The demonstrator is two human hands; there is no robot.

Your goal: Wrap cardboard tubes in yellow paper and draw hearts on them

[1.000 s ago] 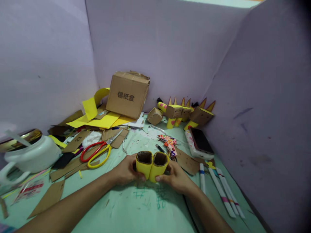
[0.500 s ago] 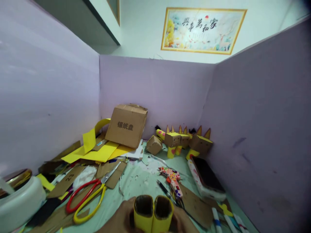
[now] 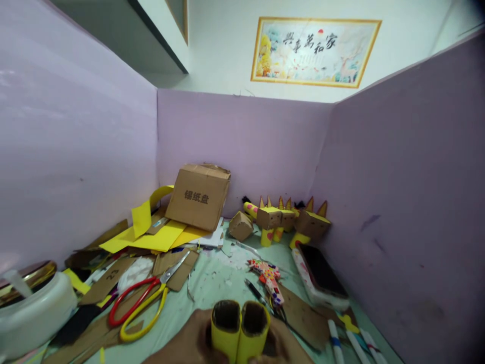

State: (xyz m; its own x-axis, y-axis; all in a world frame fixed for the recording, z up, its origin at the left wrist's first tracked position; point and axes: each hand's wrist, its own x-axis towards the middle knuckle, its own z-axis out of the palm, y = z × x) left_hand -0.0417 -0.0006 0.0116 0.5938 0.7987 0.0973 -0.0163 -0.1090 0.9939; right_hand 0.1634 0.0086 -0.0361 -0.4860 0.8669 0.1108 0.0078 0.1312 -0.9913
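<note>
Two yellow paper-covered cardboard tubes stand side by side at the bottom middle, their hollow open ends facing up. My left hand (image 3: 193,336) is closed around the outer side of the left tube (image 3: 225,331). On the other side, my right hand (image 3: 282,344) grips the right tube (image 3: 254,331). The tubes touch along their length. Their lower ends fall below the picture. Just beyond my right hand lie a black pen (image 3: 257,292) and a glue gun (image 3: 270,280) with a colourful pattern.
Red-and-yellow scissors (image 3: 144,308) lie at left among cardboard scraps, beside a white round container (image 3: 34,313). A cardboard box (image 3: 199,196) leans at the back near yellow paper (image 3: 162,237). Cardboard animal figures (image 3: 270,218), a phone (image 3: 322,270) and markers (image 3: 335,341) are at right.
The tubes and both hands have shifted very slightly up in the picture. The whole view has tilted a little; the grip looks the same.
</note>
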